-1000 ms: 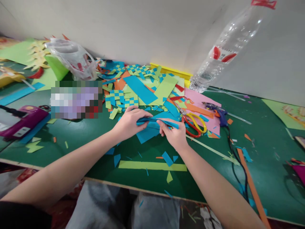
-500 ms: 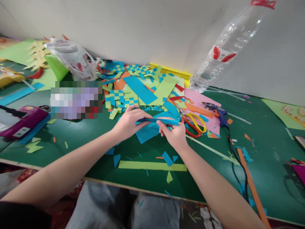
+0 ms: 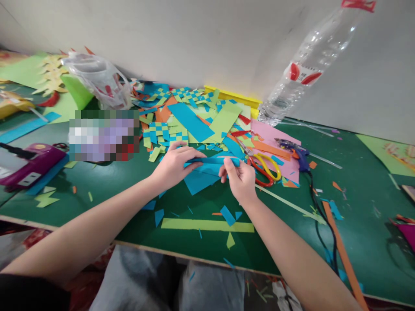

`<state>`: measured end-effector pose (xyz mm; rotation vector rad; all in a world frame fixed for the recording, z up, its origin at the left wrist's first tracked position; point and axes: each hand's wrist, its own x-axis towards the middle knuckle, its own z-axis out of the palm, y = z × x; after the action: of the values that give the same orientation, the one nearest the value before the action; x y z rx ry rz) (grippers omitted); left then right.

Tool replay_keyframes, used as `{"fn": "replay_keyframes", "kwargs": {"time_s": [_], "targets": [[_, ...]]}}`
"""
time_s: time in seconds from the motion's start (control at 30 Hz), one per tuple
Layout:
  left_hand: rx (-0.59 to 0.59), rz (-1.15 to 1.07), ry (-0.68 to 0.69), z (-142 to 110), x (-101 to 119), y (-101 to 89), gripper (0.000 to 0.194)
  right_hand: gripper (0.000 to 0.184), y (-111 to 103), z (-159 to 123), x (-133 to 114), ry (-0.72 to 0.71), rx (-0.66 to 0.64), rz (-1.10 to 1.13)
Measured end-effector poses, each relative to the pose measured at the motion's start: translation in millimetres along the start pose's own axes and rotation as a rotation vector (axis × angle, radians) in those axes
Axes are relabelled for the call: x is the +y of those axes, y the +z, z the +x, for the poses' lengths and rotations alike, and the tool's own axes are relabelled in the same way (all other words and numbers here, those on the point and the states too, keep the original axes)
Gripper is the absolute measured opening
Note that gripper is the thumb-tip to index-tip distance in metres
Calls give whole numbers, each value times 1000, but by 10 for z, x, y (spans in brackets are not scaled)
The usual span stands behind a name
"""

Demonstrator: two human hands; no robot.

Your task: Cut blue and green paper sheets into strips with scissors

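Observation:
A narrow folded blue paper strip (image 3: pixel 214 160) stretches between my two hands above the table. My left hand (image 3: pixel 180 163) pinches its left end between thumb and fingers. At the other end, my right hand (image 3: pixel 239 176) grips the strip with the thumb pressed on top. Beneath lies a larger piece of blue paper (image 3: pixel 199 181). Just right of my right hand rest scissors (image 3: pixel 266 166) with red and yellow handles. Nearer me, a light green paper strip (image 3: pixel 207 225) lies flat among small blue scraps.
Woven blue-and-green paper pieces (image 3: pixel 158 131) and loose sheets are heaped behind my hands. A clear plastic bottle (image 3: pixel 304 73) stands at the wall. A blue glue gun (image 3: pixel 301 157) with a black cord lies right. Left are a purple power strip (image 3: pixel 35 166) and a plastic bag (image 3: pixel 97 80).
My right hand has shifted slightly right along the blue strip, its thumb now upright on it. More of the strip's face shows between the hands. The left hand has barely moved.

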<state>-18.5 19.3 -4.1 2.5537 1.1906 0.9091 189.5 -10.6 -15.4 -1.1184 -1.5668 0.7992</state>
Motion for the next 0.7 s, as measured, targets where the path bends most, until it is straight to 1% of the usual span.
{"fn": "replay_keyframes", "kwargs": {"time_s": [0.07, 0.23, 0.33, 0.43, 0.53, 0.7], "targets": [[-6, 9, 3, -1, -3, -2, 13, 37, 0, 1, -6, 0, 21, 30], [-13, 45, 11, -6, -10, 7, 15, 39, -5, 9, -16, 20, 17, 7], [-18, 71, -4, -8, -18, 15, 17, 39, -7, 9, -21, 23, 37, 12], [-12, 88, -16, -10, -40, 20, 17, 39, -8, 13, -29, 13, 77, 18], [-14, 101, -36, -13, -69, 20, 18, 39, -10, 29, -38, 19, 146, 32], [-6, 110, -66, -12, -97, 16, 20, 45, -38, 79, -24, 48, 240, 45]]}}
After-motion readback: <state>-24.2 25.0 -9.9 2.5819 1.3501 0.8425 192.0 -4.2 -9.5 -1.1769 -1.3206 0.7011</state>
